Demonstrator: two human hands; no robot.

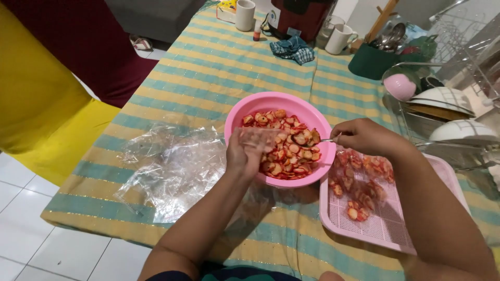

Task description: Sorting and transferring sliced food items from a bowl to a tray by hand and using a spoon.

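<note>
A pink bowl (245, 111) full of red-and-cream sliced snacks (291, 148) stands mid-table. My left hand (240, 154) holds a small clear plastic bag (259, 138) open over the bowl's near left side. My right hand (364, 136) is closed on a thin metal spoon handle (327, 139) that reaches into the snacks from the right. To the right lies a pink perforated tray (385, 229) with several filled clear bags of snacks (362, 174).
A heap of clear plastic bags (166, 164) lies left of the bowl on the striped tablecloth (208, 73). At the far end stand mugs (245, 14), a crumpled checked cloth (292, 49) and a dark appliance. A dish rack with bowls (448, 101) is at the right.
</note>
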